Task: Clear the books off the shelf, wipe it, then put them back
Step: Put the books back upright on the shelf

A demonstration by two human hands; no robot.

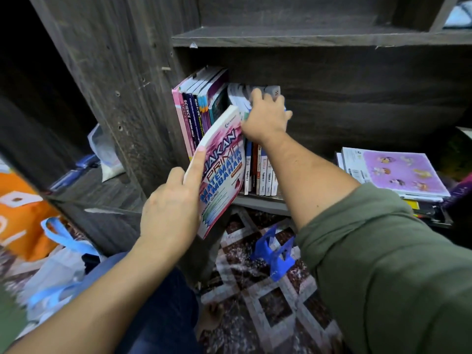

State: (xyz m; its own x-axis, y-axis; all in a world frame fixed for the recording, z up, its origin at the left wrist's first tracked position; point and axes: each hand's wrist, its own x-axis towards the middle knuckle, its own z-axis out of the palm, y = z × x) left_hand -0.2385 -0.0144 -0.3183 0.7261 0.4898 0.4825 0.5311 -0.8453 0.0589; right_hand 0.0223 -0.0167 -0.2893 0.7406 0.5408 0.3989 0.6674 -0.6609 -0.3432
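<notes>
- Dark wood-grain bookshelf (357,103): one compartment is seen, its left half filled with upright books, its right half bare board.
- Patterned brown and white floor mat (268,290) is seen below the shelf, with a blue plastic bookend (277,254) lying on it.
- Flat stack of books topped by a purple cartoon cover (393,172) is noted to the right, well apart from the upright row.
- Upright row of textbooks with pink, navy and teal spines (196,116) is pressed against the shelf's left wall; a second group of thin white-spined workbooks (263,175) stands just beside it.
- Pink and white mathematics workbook (222,169) is held tilted at the shelf front, between the two groups.
- Left hand (171,208): this workbook is grasped, index finger laid along its edge.
- Right hand (265,116): fingers are curled over the tops of the white-spined workbooks, holding them.
- Step judged: books being either cleared or put back; which one cannot be told.
- Next move, if shelving: a gap must be held open and the tilted workbook slid in upright.
</notes>
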